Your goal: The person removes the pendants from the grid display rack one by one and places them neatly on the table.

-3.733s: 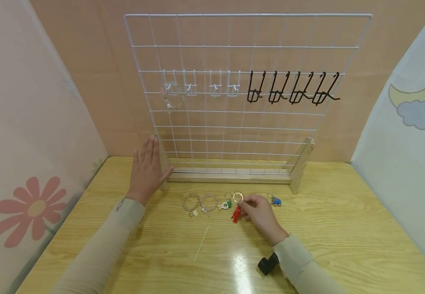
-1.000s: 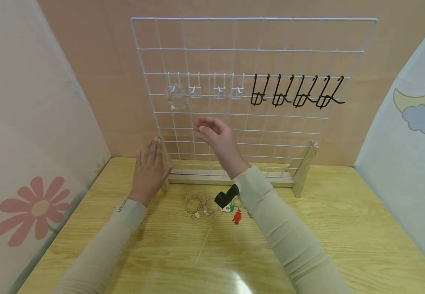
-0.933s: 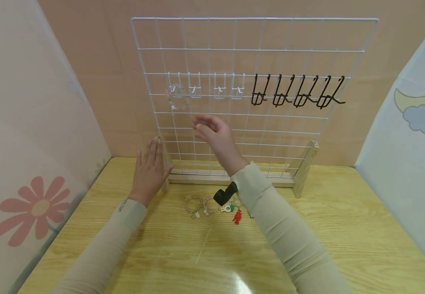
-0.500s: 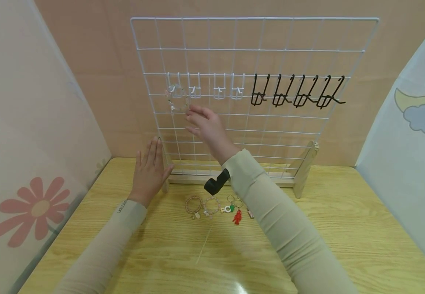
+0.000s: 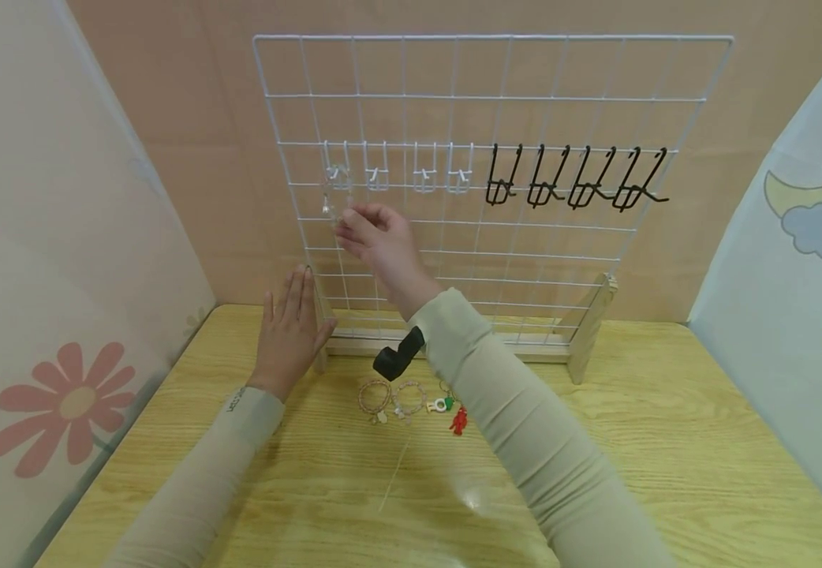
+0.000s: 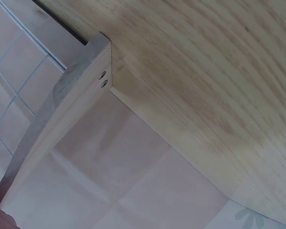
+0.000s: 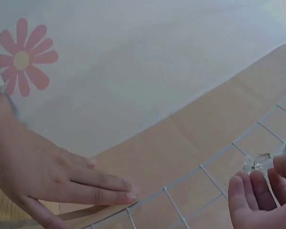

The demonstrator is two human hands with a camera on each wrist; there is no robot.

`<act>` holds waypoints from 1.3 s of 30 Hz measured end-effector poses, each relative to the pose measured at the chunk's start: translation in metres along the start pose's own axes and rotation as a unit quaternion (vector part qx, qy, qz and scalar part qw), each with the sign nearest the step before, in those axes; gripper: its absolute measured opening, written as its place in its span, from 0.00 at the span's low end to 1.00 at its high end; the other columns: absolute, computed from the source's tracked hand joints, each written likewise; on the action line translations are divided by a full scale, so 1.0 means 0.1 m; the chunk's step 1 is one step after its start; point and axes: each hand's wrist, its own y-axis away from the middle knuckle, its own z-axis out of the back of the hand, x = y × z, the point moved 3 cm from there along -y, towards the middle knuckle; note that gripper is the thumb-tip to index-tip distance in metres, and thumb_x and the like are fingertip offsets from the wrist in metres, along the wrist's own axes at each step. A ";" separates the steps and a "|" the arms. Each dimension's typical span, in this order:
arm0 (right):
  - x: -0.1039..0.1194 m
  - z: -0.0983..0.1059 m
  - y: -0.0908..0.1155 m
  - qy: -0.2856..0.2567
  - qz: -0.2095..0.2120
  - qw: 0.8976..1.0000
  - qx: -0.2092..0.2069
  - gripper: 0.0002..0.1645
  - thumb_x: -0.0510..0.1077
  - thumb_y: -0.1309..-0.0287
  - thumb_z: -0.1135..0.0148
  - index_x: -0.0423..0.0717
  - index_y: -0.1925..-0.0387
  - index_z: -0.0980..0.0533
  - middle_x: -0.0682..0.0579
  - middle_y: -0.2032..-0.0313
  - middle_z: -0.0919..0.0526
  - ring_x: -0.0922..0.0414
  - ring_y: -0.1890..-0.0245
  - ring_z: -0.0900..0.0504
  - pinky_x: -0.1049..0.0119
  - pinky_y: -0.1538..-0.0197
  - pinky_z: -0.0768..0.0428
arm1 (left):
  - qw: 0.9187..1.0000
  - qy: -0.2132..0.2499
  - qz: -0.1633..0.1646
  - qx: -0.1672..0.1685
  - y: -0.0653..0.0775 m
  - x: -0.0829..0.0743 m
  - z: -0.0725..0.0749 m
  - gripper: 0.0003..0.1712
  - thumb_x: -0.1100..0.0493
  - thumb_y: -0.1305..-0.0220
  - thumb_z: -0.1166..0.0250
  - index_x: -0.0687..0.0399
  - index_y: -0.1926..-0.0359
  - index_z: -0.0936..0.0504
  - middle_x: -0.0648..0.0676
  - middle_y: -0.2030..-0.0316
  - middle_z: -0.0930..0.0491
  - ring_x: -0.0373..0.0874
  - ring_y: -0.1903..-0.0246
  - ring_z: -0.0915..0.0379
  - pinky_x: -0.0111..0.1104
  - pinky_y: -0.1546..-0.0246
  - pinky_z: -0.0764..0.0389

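My right hand (image 5: 386,244) is raised in front of the white wire grid rack (image 5: 446,96). Its thumb and fingertips pinch the lower edge of a clear beaded bracelet (image 5: 326,208), which hangs from the leftmost white hook (image 5: 340,175). In the right wrist view, pale beads of that bracelet (image 7: 258,162) show just beyond the fingertips. Down at the left, my left hand (image 5: 289,335) rests with straight fingers against the rack's wooden side support (image 5: 319,359). Only a bit of that hand (image 6: 1,218) enters the left wrist view's corner.
Two beaded bracelets (image 5: 374,397), a keyring with a green and white charm (image 5: 441,404) and a red figure charm (image 5: 459,421) lie on the wooden table (image 5: 311,489). Several black hooks (image 5: 542,188) hang at the grid's right. The right sleeve covers part of the table.
My right hand, earlier at the red charm on the table, has risen to the grid and moved left onto the hanging bracelet, whose lower edge has shifted. The left hand stays put.
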 end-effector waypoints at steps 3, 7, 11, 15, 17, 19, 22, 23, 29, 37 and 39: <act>0.01 -0.02 0.02 0.005 0.009 1.000 -0.015 0.06 0.34 0.30 0.41 0.35 0.54 0.26 0.43 0.56 0.20 0.46 0.51 0.17 0.60 0.44 0.17 | 1.000 -0.001 0.000 0.001 0.00 0.00 0.00 0.54 0.42 0.24 0.44 0.62 0.20 0.69 0.59 0.19 0.69 0.55 0.20 0.70 0.60 0.26 0.61; 0.03 -0.06 0.02 0.029 0.014 0.999 -0.029 0.10 0.33 0.30 0.40 0.32 0.50 0.26 0.40 0.53 0.19 0.46 0.50 0.17 0.62 0.46 0.17 | 1.000 -0.003 0.000 0.000 0.00 -0.01 0.00 0.54 0.42 0.24 0.44 0.62 0.20 0.69 0.59 0.19 0.69 0.58 0.21 0.65 0.60 0.26 0.61; 0.06 -0.10 0.01 0.058 0.017 0.998 -0.035 0.15 0.34 0.30 0.40 0.29 0.46 0.27 0.35 0.46 0.22 0.43 0.46 0.18 0.63 0.46 0.17 | 1.000 -0.001 -0.002 -0.005 0.00 -0.01 0.00 0.54 0.42 0.25 0.44 0.62 0.20 0.69 0.60 0.19 0.68 0.57 0.21 0.66 0.60 0.25 0.61; 0.06 -0.11 0.01 0.065 0.017 0.997 -0.042 0.14 0.34 0.29 0.41 0.30 0.47 0.26 0.39 0.50 0.20 0.44 0.48 0.17 0.64 0.48 0.16 | 1.000 0.001 -0.003 -0.001 0.01 -0.01 0.00 0.54 0.42 0.24 0.45 0.61 0.20 0.69 0.59 0.19 0.69 0.55 0.20 0.69 0.60 0.26 0.61; 0.07 -0.12 0.02 0.062 0.018 0.997 -0.043 0.12 0.35 0.29 0.41 0.31 0.48 0.26 0.41 0.53 0.19 0.44 0.48 0.17 0.63 0.49 0.16 | 1.000 0.000 -0.001 0.002 0.01 0.00 0.00 0.54 0.41 0.24 0.45 0.61 0.20 0.70 0.58 0.19 0.70 0.55 0.20 0.70 0.60 0.26 0.61; 0.09 -0.14 0.03 0.058 0.021 0.997 -0.038 0.13 0.34 0.28 0.43 0.30 0.47 0.27 0.43 0.55 0.19 0.43 0.47 0.18 0.62 0.48 0.16 | 1.000 0.003 0.002 0.004 0.01 0.00 0.00 0.54 0.42 0.24 0.45 0.61 0.20 0.71 0.58 0.19 0.71 0.55 0.20 0.70 0.60 0.26 0.61; 0.12 -0.14 0.08 0.054 0.024 0.998 -0.028 0.16 0.34 0.27 0.44 0.28 0.44 0.29 0.41 0.53 0.20 0.44 0.48 0.18 0.60 0.46 0.17 | 1.000 0.007 0.002 0.005 0.01 0.00 0.01 0.55 0.42 0.24 0.44 0.60 0.20 0.71 0.59 0.19 0.70 0.55 0.20 0.70 0.60 0.25 0.63; 0.13 -0.14 0.09 0.053 0.025 0.998 -0.024 0.16 0.34 0.27 0.45 0.27 0.44 0.29 0.41 0.53 0.20 0.46 0.50 0.17 0.59 0.45 0.17 | 1.000 0.007 0.001 0.004 0.01 0.00 0.01 0.55 0.43 0.25 0.44 0.60 0.20 0.71 0.59 0.19 0.69 0.55 0.20 0.70 0.60 0.26 0.63; 0.21 -0.12 0.20 0.063 0.044 0.997 -0.007 0.09 0.34 0.27 0.45 0.33 0.50 0.26 0.41 0.54 0.18 0.54 0.58 0.16 0.57 0.45 0.17 | 1.000 0.010 0.000 0.006 0.00 -0.01 0.00 0.55 0.43 0.25 0.42 0.60 0.20 0.71 0.58 0.19 0.71 0.51 0.21 0.76 0.59 0.25 0.64; 0.27 -0.14 0.25 0.089 0.077 0.993 0.029 0.12 0.34 0.26 0.46 0.28 0.47 0.27 0.43 0.56 0.18 0.53 0.58 0.17 0.56 0.45 0.17 | 1.000 0.008 -0.004 -0.011 0.00 -0.01 -0.01 0.56 0.44 0.26 0.40 0.61 0.20 0.69 0.60 0.19 0.67 0.53 0.20 0.72 0.60 0.25 0.62; 0.27 -0.16 0.26 0.103 0.087 0.990 0.039 0.11 0.33 0.27 0.46 0.29 0.48 0.26 0.43 0.55 0.18 0.54 0.58 0.17 0.54 0.44 0.18 | 1.000 0.007 -0.003 -0.010 0.00 -0.01 -0.01 0.56 0.44 0.26 0.40 0.61 0.20 0.69 0.61 0.19 0.66 0.53 0.20 0.72 0.60 0.25 0.62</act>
